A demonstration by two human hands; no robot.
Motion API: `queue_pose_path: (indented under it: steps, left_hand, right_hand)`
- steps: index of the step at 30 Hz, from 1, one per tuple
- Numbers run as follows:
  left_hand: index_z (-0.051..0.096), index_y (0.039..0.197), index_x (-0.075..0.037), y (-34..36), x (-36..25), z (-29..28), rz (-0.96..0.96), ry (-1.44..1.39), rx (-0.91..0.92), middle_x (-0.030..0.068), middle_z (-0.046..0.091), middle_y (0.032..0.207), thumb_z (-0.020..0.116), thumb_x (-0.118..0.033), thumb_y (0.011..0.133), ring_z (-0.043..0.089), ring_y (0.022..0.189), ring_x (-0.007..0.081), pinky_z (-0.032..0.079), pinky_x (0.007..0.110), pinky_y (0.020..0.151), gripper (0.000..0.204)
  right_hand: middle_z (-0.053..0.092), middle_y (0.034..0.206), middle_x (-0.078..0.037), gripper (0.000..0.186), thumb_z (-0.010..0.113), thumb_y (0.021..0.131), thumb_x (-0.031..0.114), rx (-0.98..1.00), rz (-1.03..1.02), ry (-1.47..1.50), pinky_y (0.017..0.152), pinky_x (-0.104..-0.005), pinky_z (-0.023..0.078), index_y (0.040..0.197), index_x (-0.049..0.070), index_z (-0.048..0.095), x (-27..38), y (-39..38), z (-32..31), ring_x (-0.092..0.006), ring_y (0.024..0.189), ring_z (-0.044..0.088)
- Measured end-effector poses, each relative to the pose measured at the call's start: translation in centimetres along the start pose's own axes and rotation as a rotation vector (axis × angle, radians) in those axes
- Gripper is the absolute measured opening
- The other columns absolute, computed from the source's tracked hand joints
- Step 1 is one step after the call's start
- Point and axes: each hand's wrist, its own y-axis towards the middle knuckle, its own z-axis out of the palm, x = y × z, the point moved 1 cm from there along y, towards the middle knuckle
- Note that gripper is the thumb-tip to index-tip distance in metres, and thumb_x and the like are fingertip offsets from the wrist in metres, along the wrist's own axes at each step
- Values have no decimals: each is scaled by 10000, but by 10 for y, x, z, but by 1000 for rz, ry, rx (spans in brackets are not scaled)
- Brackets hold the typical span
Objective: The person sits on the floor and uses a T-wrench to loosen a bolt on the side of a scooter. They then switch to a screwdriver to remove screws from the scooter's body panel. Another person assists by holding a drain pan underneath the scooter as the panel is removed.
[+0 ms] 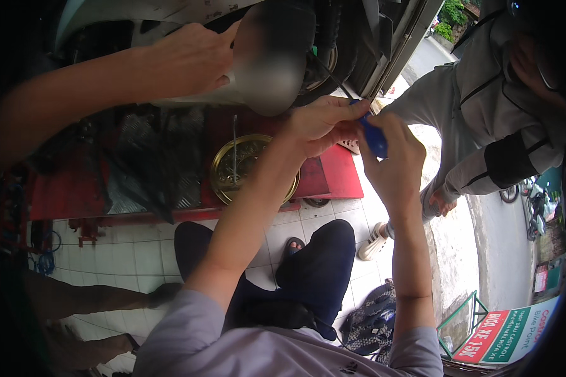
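Observation:
A screwdriver with a blue handle (375, 139) is held between my hands, its thin dark shaft slanting up and left toward the dark wheel area of a motorbike. My right hand (396, 154) is closed round the handle. My left hand (326, 125) pinches the front of the handle where the shaft begins. The shaft's tip meets dark parts, and I cannot make out what it touches. Below and left of my left hand sits a round gold tin (217, 171) with small metal parts and a thin rod in it, partly hidden by my left forearm.
A co-worker's hand (192, 60) reaches to the light motorbike bodywork at upper left. The red lift platform (343, 173) carries the tin and a dark sheet. A person in grey (446, 100) sits close on my right. A patterned bag (371, 320) and a sign (503, 333) are at lower right.

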Motion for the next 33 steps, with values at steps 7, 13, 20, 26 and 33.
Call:
queue_pose_path:
  steps: [7, 13, 20, 26, 33]
  left_hand:
    - [592, 1160, 42, 16, 24, -9, 135, -182, 173, 95, 677, 1023, 574, -238, 977, 646, 922, 156, 534, 289, 811, 335]
    - [651, 1019, 5, 8, -8, -30, 117, 114, -259, 85, 693, 942, 639, -311, 936, 656, 809, 113, 538, 222, 739, 327]
    - [677, 880, -42, 4, -19, 5, -232, 360, -294, 34, 683, 781, 660, -346, 921, 653, 676, 94, 539, 210, 627, 308]
    - [663, 935, -32, 3, -8, -9, -104, 195, -53, 43, 683, 818, 629, -342, 943, 660, 723, 98, 538, 226, 656, 312]
    - [637, 991, -3, 6, 14, -5, 20, -17, 17, 43, 659, 825, 595, -288, 967, 622, 729, 107, 530, 233, 682, 290]
  right_hand:
    - [613, 643, -109, 314, 741, 837, 176, -263, 281, 167, 506, -299, 476, 1017, 59, 512, 1, -16, 21, -251, 536, 654]
    - [580, 694, -132, 252, 710, 800, 70, -120, 198, 178, 522, -359, 463, 951, 43, 509, 10, -18, 25, -325, 585, 619]
    - [511, 773, -128, 323, 649, 677, -45, 190, 20, 36, 583, -427, 447, 954, 93, 555, -13, -16, -6, -328, 675, 584]
    - [561, 809, -144, 332, 658, 717, -28, 125, -21, 92, 573, -414, 467, 1000, 88, 530, -13, -7, -12, -325, 686, 619]
    - [612, 707, -154, 337, 729, 830, 156, -197, 397, 327, 524, -370, 491, 1034, 30, 491, 2, -27, 16, -320, 603, 645]
